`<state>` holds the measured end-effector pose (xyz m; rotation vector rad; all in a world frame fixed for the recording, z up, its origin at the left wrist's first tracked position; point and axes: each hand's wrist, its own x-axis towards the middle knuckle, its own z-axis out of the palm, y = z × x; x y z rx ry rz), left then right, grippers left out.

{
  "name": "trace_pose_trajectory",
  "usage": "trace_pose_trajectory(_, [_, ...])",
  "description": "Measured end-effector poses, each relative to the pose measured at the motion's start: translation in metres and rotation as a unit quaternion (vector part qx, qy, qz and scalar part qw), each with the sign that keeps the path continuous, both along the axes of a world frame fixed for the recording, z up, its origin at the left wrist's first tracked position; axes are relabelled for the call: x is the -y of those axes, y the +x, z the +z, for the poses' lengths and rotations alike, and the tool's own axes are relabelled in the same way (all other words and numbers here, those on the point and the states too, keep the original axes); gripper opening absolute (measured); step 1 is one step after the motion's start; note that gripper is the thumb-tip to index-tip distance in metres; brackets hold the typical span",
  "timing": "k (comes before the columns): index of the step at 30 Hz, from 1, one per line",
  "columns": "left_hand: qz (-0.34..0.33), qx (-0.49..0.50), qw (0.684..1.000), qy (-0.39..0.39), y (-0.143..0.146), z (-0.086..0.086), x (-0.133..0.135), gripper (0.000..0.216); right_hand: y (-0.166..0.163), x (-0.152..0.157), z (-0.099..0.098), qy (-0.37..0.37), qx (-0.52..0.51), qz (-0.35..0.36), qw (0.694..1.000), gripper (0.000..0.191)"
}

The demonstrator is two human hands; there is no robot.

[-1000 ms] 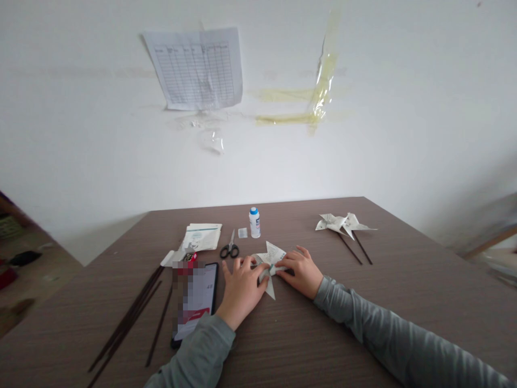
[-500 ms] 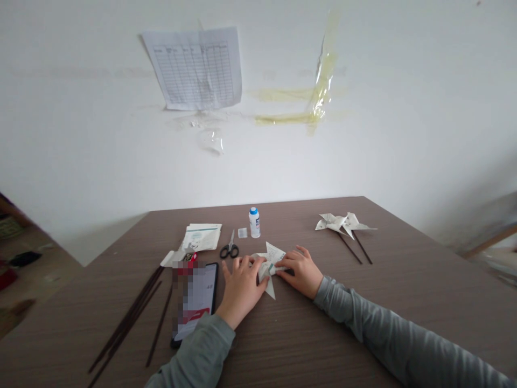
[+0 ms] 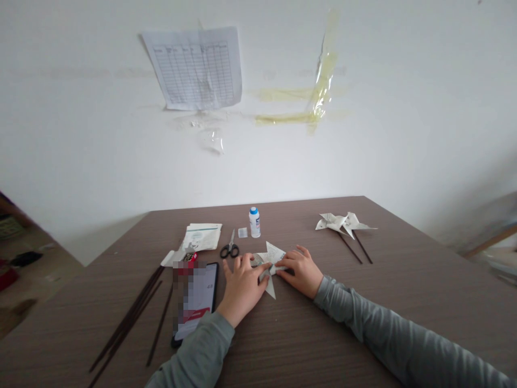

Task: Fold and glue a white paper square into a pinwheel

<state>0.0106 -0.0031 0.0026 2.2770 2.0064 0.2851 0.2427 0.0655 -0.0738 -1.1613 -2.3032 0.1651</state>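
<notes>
A folded white paper pinwheel lies on the brown table between my hands. My left hand lies on its left part, fingers together and pressing the paper down. From the right, my right hand rests on the paper, with curled fingers pinching a flap near the middle. One pointed flap sticks up behind my hands and another pokes out in front. Both sleeves are grey.
A phone lies left of my left hand, with several dark thin sticks beyond it. Scissors, a small glue bottle and paper sheets sit behind. Two finished pinwheels on sticks lie at the back right.
</notes>
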Motion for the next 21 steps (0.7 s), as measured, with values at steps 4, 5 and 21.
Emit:
trace_pose_trajectory(4, [0.001, 0.000, 1.000, -0.012, 0.000, 0.001, -0.001, 0.051, 0.000, -0.001, -0.002, 0.002, -0.005, 0.004, 1.000, 0.020])
trace_pose_trajectory(5, [0.001, 0.001, 1.000, -0.012, -0.001, 0.000, -0.001, 0.051, 0.001, -0.001, -0.003, 0.008, -0.006, 0.005, 1.000, 0.020])
trace_pose_trajectory(21, [-0.001, 0.036, 0.999, 0.011, -0.003, -0.007, -0.003, 0.045, -0.001, 0.002, 0.004, 0.003, -0.002, -0.002, 1.000, 0.021])
